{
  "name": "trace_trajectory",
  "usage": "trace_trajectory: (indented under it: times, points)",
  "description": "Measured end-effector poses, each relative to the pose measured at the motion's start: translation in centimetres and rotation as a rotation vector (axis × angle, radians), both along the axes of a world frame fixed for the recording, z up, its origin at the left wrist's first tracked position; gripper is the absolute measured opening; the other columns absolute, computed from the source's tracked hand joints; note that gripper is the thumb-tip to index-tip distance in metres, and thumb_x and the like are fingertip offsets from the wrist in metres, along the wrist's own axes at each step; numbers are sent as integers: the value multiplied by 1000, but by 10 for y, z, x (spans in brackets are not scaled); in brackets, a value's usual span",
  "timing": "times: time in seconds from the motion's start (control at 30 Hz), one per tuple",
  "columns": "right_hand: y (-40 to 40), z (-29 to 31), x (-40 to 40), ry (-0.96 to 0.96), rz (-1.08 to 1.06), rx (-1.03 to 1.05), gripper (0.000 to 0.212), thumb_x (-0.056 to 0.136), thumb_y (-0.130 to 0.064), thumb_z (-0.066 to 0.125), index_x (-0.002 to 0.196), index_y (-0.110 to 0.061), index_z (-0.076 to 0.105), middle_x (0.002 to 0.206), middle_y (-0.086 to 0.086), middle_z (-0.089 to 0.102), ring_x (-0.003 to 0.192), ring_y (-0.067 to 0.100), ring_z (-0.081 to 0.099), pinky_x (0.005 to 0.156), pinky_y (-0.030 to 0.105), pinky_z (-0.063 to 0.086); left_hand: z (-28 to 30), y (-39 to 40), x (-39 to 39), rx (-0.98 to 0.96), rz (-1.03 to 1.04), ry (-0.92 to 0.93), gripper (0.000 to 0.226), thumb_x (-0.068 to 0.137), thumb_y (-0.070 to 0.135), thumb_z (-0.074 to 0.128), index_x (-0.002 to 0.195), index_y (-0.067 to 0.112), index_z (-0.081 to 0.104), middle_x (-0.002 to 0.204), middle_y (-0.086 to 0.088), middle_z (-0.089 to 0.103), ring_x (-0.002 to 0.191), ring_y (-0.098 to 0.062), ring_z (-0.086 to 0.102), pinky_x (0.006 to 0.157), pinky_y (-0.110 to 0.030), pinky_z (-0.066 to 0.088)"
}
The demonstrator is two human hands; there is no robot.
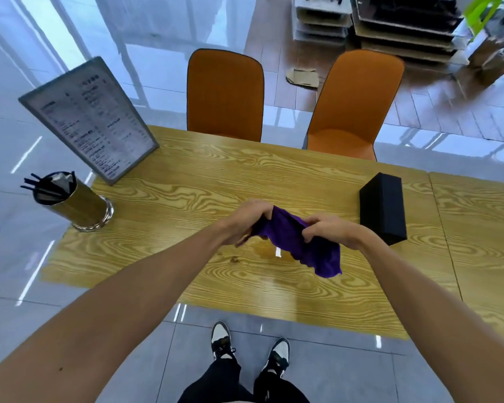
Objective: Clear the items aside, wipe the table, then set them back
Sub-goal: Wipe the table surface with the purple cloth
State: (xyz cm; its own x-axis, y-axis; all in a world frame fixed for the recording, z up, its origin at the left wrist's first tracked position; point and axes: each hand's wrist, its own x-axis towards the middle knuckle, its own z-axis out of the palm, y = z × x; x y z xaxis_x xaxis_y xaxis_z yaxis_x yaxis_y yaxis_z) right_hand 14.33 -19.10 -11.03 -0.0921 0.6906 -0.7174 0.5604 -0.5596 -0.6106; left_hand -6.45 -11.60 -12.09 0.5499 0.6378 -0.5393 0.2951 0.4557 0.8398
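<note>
While clutching cloth (298, 242), both hands (249, 221) raised.

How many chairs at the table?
2, both orange, at the far edge of the table: one chair near the middle, the other chair to its right. Any on the near side would be out of frame.

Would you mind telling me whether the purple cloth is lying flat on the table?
No, the purple cloth is held up above the table between the left hand and right hand.
</note>
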Motion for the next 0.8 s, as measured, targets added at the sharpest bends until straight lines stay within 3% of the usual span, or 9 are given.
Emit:
trace_trajectory:
  times: [0.07,0.13,0.2,0.27,0.37,0.47,0.63,0.7,0.8]
  points:
    - [8,7,-4,-44,44,37,38,62,-22,61,98,-13,68,95,13,73,86,30,65,82,42,48,8,7,-7,19,8,-15,20,69,10,51,52,18,46,53,0,45,48,-20,43,43,-25,37]
    - [14,10,-6,-111,39,93,29,62,-20,60,89,-19,67,89,8,71,84,28,63,78,42,47,12,15,-15,46,-21,-3,21,76,13,59,56,18,54,59,-2,51,54,-20,45,45,-27,36]
    - [17,14,-7,-157,9,147,12,70,-17,60,78,-25,64,79,1,67,76,22,60,71,37,45,15,23,-22,91,-84,38,15,84,25,71,70,18,67,67,-1,63,56,-15,54,46,-28,41]
    - [17,15,-5,-195,-52,221,5,77,-19,58,75,-20,63,71,-1,61,69,20,54,65,34,41,14,26,-27,118,-111,52,24,81,37,80,88,16,73,76,0,71,59,-11,62,48,-25,46]
    - [12,10,5,-186,-209,325,24,86,-29,58,79,-8,65,69,7,60,67,22,51,65,35,38,8,29,-32,94,-50,9,32,82,34,81,100,8,74,85,-5,75,69,-15,68,58,-25,55]
    - [2,8,10,-109,-275,327,32,95,-36,62,91,-6,73,88,18,74,72,30,63,70,36,47,2,27,-36,83,-52,-22,29,86,33,77,102,8,78,96,-10,78,82,-23,73,73,-30,60]
    - [-25,-12,16,-24,-457,260,63,94,-56,60,98,6,70,90,21,74,77,19,62,77,35,48,-19,13,-33,97,-95,40,28,90,39,71,89,13,81,87,-2,78,80,-15,72,74,-29,53]
    - [-36,-22,19,-22,-445,220,71,87,-67,62,92,3,72,82,11,74,77,17,65,81,38,48,-32,3,-32,28,-126,33,30,92,39,69,96,13,81,96,-5,79,91,-20,74,84,-32,57]
    - [-50,-31,24,26,-365,48,56,83,-69,67,96,-16,80,98,1,79,94,19,73,89,37,53,-51,-19,-28,-44,-119,1,28,96,33,65,102,11,80,104,-9,77,94,-21,72,89,-33,54]
